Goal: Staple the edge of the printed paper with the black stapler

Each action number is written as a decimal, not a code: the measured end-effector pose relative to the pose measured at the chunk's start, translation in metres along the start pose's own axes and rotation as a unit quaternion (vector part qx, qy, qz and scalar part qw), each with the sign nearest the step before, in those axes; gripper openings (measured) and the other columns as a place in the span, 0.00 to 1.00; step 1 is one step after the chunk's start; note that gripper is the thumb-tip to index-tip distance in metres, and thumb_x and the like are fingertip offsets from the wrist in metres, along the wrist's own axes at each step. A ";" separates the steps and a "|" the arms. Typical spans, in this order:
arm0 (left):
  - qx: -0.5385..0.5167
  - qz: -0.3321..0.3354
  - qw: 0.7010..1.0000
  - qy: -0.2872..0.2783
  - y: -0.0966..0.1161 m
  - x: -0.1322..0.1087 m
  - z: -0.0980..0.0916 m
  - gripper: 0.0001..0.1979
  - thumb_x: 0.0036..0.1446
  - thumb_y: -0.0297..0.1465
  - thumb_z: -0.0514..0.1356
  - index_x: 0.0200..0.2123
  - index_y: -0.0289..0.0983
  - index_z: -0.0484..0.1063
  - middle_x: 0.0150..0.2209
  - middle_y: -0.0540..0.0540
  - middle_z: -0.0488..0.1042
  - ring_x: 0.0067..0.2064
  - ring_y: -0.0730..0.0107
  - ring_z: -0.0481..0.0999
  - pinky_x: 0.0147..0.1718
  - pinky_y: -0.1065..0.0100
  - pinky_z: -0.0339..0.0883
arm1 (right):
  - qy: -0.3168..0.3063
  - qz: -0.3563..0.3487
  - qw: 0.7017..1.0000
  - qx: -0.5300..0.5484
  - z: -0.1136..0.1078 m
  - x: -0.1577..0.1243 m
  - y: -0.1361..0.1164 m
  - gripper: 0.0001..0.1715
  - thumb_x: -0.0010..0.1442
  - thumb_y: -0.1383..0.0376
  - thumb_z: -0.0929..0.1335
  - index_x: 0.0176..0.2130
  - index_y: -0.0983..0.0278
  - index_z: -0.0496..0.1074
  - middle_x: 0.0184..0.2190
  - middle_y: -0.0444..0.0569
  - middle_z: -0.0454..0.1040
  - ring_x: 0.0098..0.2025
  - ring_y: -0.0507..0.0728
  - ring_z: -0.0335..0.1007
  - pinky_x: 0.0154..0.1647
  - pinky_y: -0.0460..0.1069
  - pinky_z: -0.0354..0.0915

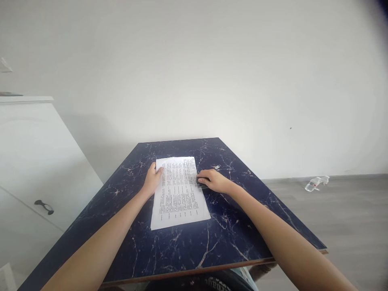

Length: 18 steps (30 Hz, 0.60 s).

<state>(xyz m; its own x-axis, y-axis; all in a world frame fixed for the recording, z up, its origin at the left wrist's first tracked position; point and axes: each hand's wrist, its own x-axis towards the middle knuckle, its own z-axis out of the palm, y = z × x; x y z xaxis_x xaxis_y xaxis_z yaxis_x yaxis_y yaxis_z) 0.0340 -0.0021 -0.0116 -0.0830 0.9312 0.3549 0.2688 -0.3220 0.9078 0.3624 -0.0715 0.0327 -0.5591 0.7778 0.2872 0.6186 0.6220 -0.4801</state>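
Sheets of printed paper [178, 194] lie on the dark blue marbled table, their text running sideways to me. My left hand [152, 180] grips the left edge of the papers, thumb on top and the other fingers mostly hidden underneath. At the opposite edge, my right hand [214, 180] is closed around a small black stapler [201, 183]. The stapler's front end meets the right edge of the papers; whether the sheets sit between its jaws, I cannot tell. A small silvery piece [217, 167] lies on the table just beyond my right hand.
The marbled table [182, 250] reaches to the white wall [194, 81]. To the left stands a white cabinet [33, 153] with a black handle [44, 207]. A crumpled clear plastic wrapper [316, 183] lies on the grey floor at the right, by the wall.
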 end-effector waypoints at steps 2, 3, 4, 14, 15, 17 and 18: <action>-0.001 0.001 1.000 -0.001 0.000 0.000 0.000 0.18 0.59 0.42 0.64 0.47 0.39 0.71 0.40 0.42 0.81 0.43 0.51 0.82 0.42 0.57 0.72 | -0.004 -0.002 1.000 -0.004 -0.001 0.000 -0.001 0.16 0.73 0.61 0.64 0.46 0.61 0.80 0.46 0.53 0.82 0.45 0.61 0.77 0.46 0.53 0.67; -0.001 0.001 1.000 -0.001 0.000 0.000 0.001 0.18 0.59 0.42 0.64 0.47 0.39 0.71 0.40 0.42 0.81 0.43 0.51 0.82 0.42 0.57 0.72 | -0.006 -0.002 1.000 -0.007 -0.001 0.000 -0.002 0.15 0.73 0.61 0.64 0.46 0.61 0.80 0.45 0.53 0.82 0.45 0.61 0.77 0.45 0.52 0.67; -0.002 0.001 1.000 -0.001 0.000 0.000 0.001 0.18 0.59 0.42 0.64 0.47 0.39 0.71 0.41 0.42 0.81 0.43 0.51 0.82 0.42 0.57 0.73 | -0.009 -0.002 1.000 -0.010 -0.002 0.000 -0.002 0.15 0.73 0.62 0.64 0.46 0.61 0.80 0.45 0.53 0.82 0.44 0.61 0.77 0.45 0.52 0.67; 0.006 -0.003 1.000 0.006 0.007 -0.002 0.001 0.16 0.57 0.42 0.65 0.44 0.39 0.71 0.40 0.42 0.81 0.43 0.51 0.82 0.43 0.57 0.72 | -0.028 0.002 0.998 -0.054 -0.001 0.001 -0.006 0.15 0.73 0.62 0.64 0.47 0.61 0.79 0.46 0.52 0.82 0.45 0.60 0.77 0.43 0.52 0.67; 0.009 -0.001 1.000 0.006 0.008 -0.003 0.001 0.16 0.57 0.41 0.65 0.44 0.39 0.71 0.40 0.42 0.81 0.42 0.51 0.82 0.43 0.57 0.72 | -0.028 0.000 0.998 -0.062 0.000 0.001 -0.006 0.15 0.74 0.62 0.64 0.47 0.61 0.79 0.46 0.52 0.81 0.45 0.60 0.77 0.43 0.51 0.67; 0.012 0.001 1.000 0.004 0.009 -0.003 0.001 0.15 0.58 0.41 0.64 0.44 0.39 0.71 0.40 0.42 0.81 0.41 0.51 0.82 0.43 0.56 0.72 | -0.031 -0.007 0.996 -0.082 0.002 0.001 -0.006 0.14 0.74 0.63 0.64 0.47 0.61 0.79 0.45 0.52 0.81 0.45 0.60 0.76 0.42 0.51 0.66; 0.012 0.001 1.000 0.002 0.009 -0.003 0.001 0.15 0.58 0.40 0.64 0.45 0.39 0.71 0.40 0.42 0.81 0.41 0.51 0.82 0.43 0.56 0.72 | -0.032 -0.012 0.995 -0.094 0.002 0.001 -0.007 0.14 0.74 0.63 0.64 0.46 0.61 0.79 0.45 0.52 0.80 0.45 0.59 0.76 0.42 0.51 0.66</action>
<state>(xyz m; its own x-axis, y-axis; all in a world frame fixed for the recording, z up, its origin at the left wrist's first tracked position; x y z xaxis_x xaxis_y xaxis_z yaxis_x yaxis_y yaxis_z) 0.0380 -0.0076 -0.0046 -0.0869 0.9294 0.3586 0.2929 -0.3202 0.9009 0.3562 -0.0747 0.0344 -0.6054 0.7590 0.2396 0.6936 0.6508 -0.3089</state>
